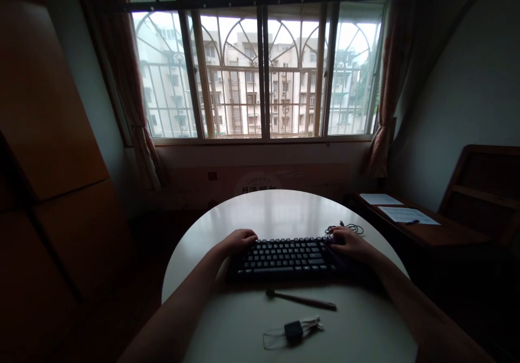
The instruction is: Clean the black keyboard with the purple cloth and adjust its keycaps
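Head view: the left hand (242,239) holds one end of the keyboard (286,257). The right hand (352,245) curls over the other, grip unclear. A cord (352,227) sits just behind it.

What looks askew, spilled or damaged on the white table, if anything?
Nothing stands out: no spill shows, and the keyboard looks intact where visible. The thin stick nearer the camera lies slightly aslant, nothing odd.

Tabletop (268,214) lies open beyond keyboard (284,256), cable (342,224) at right
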Tool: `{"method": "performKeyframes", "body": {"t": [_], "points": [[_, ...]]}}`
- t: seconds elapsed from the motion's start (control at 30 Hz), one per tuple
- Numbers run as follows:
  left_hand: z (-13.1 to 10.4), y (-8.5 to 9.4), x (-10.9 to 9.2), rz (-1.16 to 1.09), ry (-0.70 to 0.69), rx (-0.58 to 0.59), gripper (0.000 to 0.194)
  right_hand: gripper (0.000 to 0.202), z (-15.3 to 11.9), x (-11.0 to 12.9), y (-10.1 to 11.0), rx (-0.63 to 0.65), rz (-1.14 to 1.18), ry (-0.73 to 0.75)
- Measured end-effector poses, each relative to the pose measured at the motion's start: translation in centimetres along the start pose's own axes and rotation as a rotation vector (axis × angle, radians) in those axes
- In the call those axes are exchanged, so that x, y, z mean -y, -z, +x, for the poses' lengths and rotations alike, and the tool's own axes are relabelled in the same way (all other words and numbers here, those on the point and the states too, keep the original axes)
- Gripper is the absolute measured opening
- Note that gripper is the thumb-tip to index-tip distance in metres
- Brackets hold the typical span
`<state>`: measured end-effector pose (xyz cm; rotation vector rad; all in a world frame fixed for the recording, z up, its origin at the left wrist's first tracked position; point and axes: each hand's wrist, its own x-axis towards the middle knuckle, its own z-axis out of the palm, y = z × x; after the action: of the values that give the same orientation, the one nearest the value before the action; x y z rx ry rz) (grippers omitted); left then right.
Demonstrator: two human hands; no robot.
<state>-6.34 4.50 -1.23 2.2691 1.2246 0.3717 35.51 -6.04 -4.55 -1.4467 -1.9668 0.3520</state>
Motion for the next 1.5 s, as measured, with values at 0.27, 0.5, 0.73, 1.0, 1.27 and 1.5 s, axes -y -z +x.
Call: {"method": "performKeyframes", "body": {"t": [0.27,0.5,0.73,1.0,1.27,1.5], "points": [[-0.3,0.1,-0.4,-0.006,0.02,0.006,0.041,0.017,0.2,-0.4,0.1,0.039,0.043,-0.034],[-0.1,0.1,-0.3,0.011,0.006,0.0,0.042,0.013,-0.3,-1.7,1.0,-0.027,0.073,-0.09],[0.1,0.1,-0.1,0.016,0.0,-0.001,0.04,0.004,-0.3,-1.2,1.2,-0.176,0.07,-0.067],[-0.1,0.1,-0.1,0.009,-0.002,-0.007,0.04,0.016,-1.8,-1.0,4.2,-1.034,-0.046,-0.357],[-0.2,0.1,-0.4,0.001,0.023,0.003,0.04,0.014,-3.4,0.0,6.4,-1.107,-0.492,-0.26],[-0.1,0.1,-0.2,0.02,-0.011,-0.005,0.04,0.009,-2.5,1.3,2.1,-0.187,-0.292,-0.091]]}}
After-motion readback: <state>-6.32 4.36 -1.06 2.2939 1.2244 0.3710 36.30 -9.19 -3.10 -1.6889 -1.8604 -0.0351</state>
